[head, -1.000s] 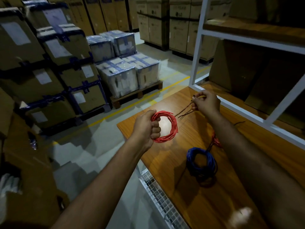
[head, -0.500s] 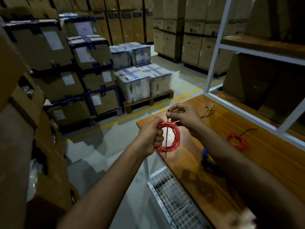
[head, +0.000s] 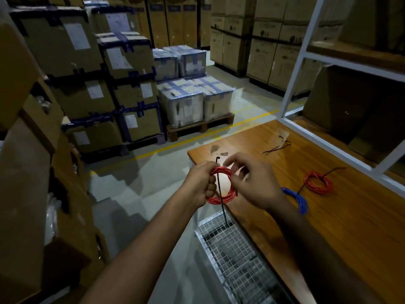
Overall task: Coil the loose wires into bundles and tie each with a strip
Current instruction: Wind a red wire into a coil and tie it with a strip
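Over the near corner of the wooden tabletop (head: 274, 216), both hands met on one job. The left hand (head: 200, 185) was a closed fist, fingers curled tight round the nine o'clock side of the red wire coil (head: 222, 186), holding it up on edge just off the tabletop's corner. The right hand (head: 254, 183) came in from three o'clock, thumb and fingertips pinching the coil's upper right rim, the other fingers loosely fanned above it. A thin black strip (head: 221, 194) ran straight down across the coil's face, its bent tip poking out at twelve o'clock above the left knuckles, its tail hanging past six o'clock toward the wire mesh basket (head: 236, 260) below the tabletop's edge. Whether either hand actually had hold of the strip, I could not tell.

Out at three o'clock from the hands, a second red coil (head: 318, 183) lay flat on the tabletop with a dark tail trailing from it. Between it and the right forearm sat a blue wire bundle (head: 299, 200), partly hidden by that arm. Up at one o'clock, near the white shelf frame (head: 291, 88), a few spare black strips (head: 278, 148) lay loose on the wood. Beyond the tabletop, at eleven o'clock, stacked cardboard boxes (head: 87, 73) stood.
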`<state>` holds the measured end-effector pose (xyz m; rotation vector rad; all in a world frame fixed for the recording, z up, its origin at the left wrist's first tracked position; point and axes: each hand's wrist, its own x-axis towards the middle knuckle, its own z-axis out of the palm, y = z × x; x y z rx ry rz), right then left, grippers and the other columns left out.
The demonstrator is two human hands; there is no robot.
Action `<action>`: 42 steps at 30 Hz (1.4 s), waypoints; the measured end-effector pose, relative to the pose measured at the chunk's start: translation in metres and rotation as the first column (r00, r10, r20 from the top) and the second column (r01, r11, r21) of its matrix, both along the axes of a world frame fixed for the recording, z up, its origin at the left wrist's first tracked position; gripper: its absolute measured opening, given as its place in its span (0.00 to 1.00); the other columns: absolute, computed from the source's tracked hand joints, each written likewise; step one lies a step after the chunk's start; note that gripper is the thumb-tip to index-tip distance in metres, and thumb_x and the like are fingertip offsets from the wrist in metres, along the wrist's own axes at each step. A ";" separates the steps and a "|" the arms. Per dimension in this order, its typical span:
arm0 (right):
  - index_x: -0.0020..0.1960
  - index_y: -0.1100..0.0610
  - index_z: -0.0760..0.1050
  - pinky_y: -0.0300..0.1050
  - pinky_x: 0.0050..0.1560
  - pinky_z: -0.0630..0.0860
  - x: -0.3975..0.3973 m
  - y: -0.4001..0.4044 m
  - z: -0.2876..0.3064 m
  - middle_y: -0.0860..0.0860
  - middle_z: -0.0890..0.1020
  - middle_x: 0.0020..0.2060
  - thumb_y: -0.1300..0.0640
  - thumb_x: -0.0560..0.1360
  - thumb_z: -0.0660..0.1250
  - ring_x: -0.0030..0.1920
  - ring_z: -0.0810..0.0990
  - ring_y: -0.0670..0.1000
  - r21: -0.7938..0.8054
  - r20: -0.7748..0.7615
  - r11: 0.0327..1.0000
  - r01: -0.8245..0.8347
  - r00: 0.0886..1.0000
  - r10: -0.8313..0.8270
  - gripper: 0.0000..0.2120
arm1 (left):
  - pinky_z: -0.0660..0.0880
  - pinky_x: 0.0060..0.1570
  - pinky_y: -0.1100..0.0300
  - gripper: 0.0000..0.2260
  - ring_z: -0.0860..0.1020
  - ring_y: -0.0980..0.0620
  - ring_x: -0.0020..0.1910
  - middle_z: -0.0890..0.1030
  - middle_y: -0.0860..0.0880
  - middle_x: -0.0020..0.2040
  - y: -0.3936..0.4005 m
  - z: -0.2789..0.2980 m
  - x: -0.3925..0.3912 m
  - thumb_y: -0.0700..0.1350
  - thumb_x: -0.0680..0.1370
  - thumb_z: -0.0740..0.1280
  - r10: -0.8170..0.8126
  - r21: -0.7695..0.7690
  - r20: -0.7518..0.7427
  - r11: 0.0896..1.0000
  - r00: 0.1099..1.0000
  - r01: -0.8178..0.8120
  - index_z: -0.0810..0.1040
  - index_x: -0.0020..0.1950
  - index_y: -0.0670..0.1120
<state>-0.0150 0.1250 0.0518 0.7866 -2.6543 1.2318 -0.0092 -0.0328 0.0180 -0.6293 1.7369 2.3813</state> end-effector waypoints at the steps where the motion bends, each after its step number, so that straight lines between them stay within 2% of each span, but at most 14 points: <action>1: 0.50 0.43 0.77 0.44 0.39 0.78 0.015 0.003 -0.005 0.42 0.78 0.41 0.62 0.71 0.68 0.39 0.77 0.45 0.114 -0.069 0.988 -0.104 0.991 0.112 0.15 | 0.51 0.20 0.67 0.10 0.56 0.56 0.20 0.60 0.52 0.24 -0.002 -0.002 0.001 0.43 0.82 0.60 0.007 0.017 0.013 1.000 1.000 -0.007 0.68 0.40 0.48; 3: 0.54 0.43 0.77 0.46 0.42 0.77 0.041 0.005 -0.021 0.41 0.77 0.44 0.62 0.69 0.70 0.44 0.75 0.43 0.284 -0.104 0.933 -0.220 0.961 0.258 0.19 | 0.50 0.21 0.67 0.10 0.55 0.56 0.20 0.59 0.51 0.25 -0.006 -0.006 0.001 0.44 0.82 0.60 0.009 0.058 0.040 0.998 0.999 -0.011 0.67 0.40 0.48; 4: 0.55 0.44 0.78 0.47 0.42 0.77 0.048 0.005 -0.031 0.41 0.77 0.44 0.62 0.69 0.72 0.44 0.76 0.44 0.297 -0.134 0.931 -0.212 0.956 0.260 0.19 | 0.50 0.20 0.67 0.10 0.54 0.56 0.20 0.59 0.51 0.26 -0.007 -0.008 0.001 0.44 0.82 0.60 0.002 0.066 0.056 0.998 0.998 -0.006 0.67 0.40 0.48; 7: 0.51 0.53 0.82 0.49 0.35 0.77 0.060 -0.001 -0.049 0.47 0.80 0.41 0.62 0.71 0.74 0.38 0.78 0.47 0.137 -0.253 0.975 -0.177 0.945 0.207 0.10 | 0.50 0.19 0.67 0.10 0.54 0.56 0.20 0.59 0.52 0.25 -0.008 -0.012 0.002 0.45 0.82 0.61 -0.029 0.089 0.091 0.996 0.995 0.021 0.69 0.41 0.47; 10: 0.48 0.54 0.83 0.44 0.35 0.76 0.066 -0.006 -0.049 0.46 0.80 0.41 0.60 0.73 0.73 0.38 0.77 0.44 0.001 -0.283 0.991 -0.136 0.950 0.131 0.04 | 0.49 0.20 0.66 0.11 0.54 0.56 0.20 0.59 0.52 0.25 -0.006 -0.015 0.006 0.46 0.82 0.61 -0.044 0.103 0.080 0.994 0.996 0.035 0.68 0.39 0.48; 13: 0.47 0.55 0.84 0.42 0.39 0.78 0.072 -0.004 -0.046 0.45 0.81 0.42 0.62 0.71 0.76 0.42 0.80 0.44 -0.231 -0.215 0.965 -0.128 0.974 0.077 0.05 | 0.48 0.21 0.65 0.12 0.53 0.56 0.20 0.58 0.51 0.25 -0.005 -0.018 0.011 0.45 0.82 0.62 -0.035 0.121 0.045 0.992 0.998 0.030 0.68 0.39 0.48; 17: 0.45 0.53 0.84 0.50 0.49 0.81 0.080 0.000 -0.039 0.45 0.81 0.51 0.52 0.71 0.74 0.54 0.82 0.52 -0.476 -0.007 0.874 -0.100 0.994 0.110 0.06 | 0.50 0.20 0.66 0.11 0.54 0.56 0.20 0.59 0.52 0.23 -0.007 -0.019 0.023 0.45 0.82 0.62 -0.008 0.111 -0.024 0.994 1.000 0.011 0.70 0.40 0.47; 19: 0.47 0.57 0.84 0.48 0.52 0.81 0.083 0.001 -0.035 0.50 0.84 0.51 0.57 0.72 0.75 0.55 0.83 0.53 -0.581 0.049 0.806 -0.115 0.983 0.176 0.05 | 0.50 0.22 0.65 0.08 0.55 0.56 0.20 0.59 0.52 0.23 -0.007 -0.019 0.028 0.45 0.82 0.62 0.011 0.097 -0.055 0.995 0.998 -0.006 0.73 0.43 0.45; 21: 0.48 0.64 0.83 0.45 0.50 0.81 0.084 0.001 -0.028 0.55 0.86 0.47 0.66 0.72 0.73 0.51 0.86 0.54 -0.662 0.109 0.737 -0.137 0.955 0.275 0.05 | 0.49 0.27 0.61 0.07 0.55 0.55 0.21 0.59 0.51 0.24 -0.006 -0.018 0.031 0.45 0.82 0.63 0.033 0.075 -0.084 0.997 0.996 -0.027 0.77 0.50 0.43; 23: 0.48 0.65 0.83 0.45 0.47 0.82 0.084 -0.001 -0.019 0.55 0.87 0.43 0.69 0.71 0.72 0.46 0.86 0.53 -0.647 0.139 0.757 -0.091 0.962 0.234 0.07 | 0.48 0.30 0.57 0.07 0.56 0.54 0.22 0.60 0.51 0.24 -0.006 -0.018 0.035 0.45 0.82 0.63 0.047 0.058 -0.107 0.997 0.993 -0.041 0.77 0.52 0.43; 27: 0.50 0.56 0.81 0.44 0.39 0.83 0.072 -0.005 -0.006 0.51 0.86 0.37 0.63 0.71 0.75 0.38 0.86 0.49 -0.551 0.136 0.828 0.100 0.990 -0.030 0.09 | 0.52 0.22 0.64 0.06 0.57 0.55 0.22 0.61 0.50 0.26 -0.005 -0.019 0.043 0.45 0.82 0.63 0.051 0.051 -0.138 0.998 0.989 -0.044 0.75 0.46 0.44; 31: 0.51 0.54 0.85 0.44 0.39 0.81 0.045 -0.011 -0.007 0.46 0.84 0.38 0.59 0.76 0.71 0.39 0.82 0.44 -0.306 -0.098 0.938 0.164 0.975 -0.202 0.05 | 0.51 0.23 0.64 0.12 0.56 0.54 0.22 0.60 0.48 0.27 -0.004 -0.020 0.048 0.45 0.82 0.63 0.054 0.078 -0.137 0.996 0.989 -0.043 0.71 0.38 0.47; 36: 0.48 0.57 0.84 0.42 0.35 0.76 0.027 -0.024 -0.014 0.50 0.82 0.38 0.60 0.74 0.72 0.35 0.77 0.46 -0.097 -0.324 0.981 0.169 0.926 -0.192 0.05 | 0.53 0.21 0.64 0.08 0.57 0.54 0.22 0.61 0.49 0.27 -0.004 -0.015 0.053 0.46 0.82 0.63 0.038 0.039 -0.170 0.999 0.985 -0.032 0.71 0.45 0.46; 42: 0.45 0.58 0.83 0.41 0.33 0.71 0.021 -0.031 -0.019 0.51 0.78 0.36 0.61 0.73 0.73 0.33 0.74 0.47 -0.045 -0.420 0.995 0.084 0.902 -0.095 0.01 | 0.52 0.22 0.64 0.09 0.56 0.54 0.22 0.59 0.48 0.28 -0.008 -0.014 0.054 0.45 0.82 0.63 0.082 0.037 -0.174 0.996 0.981 -0.077 0.73 0.42 0.46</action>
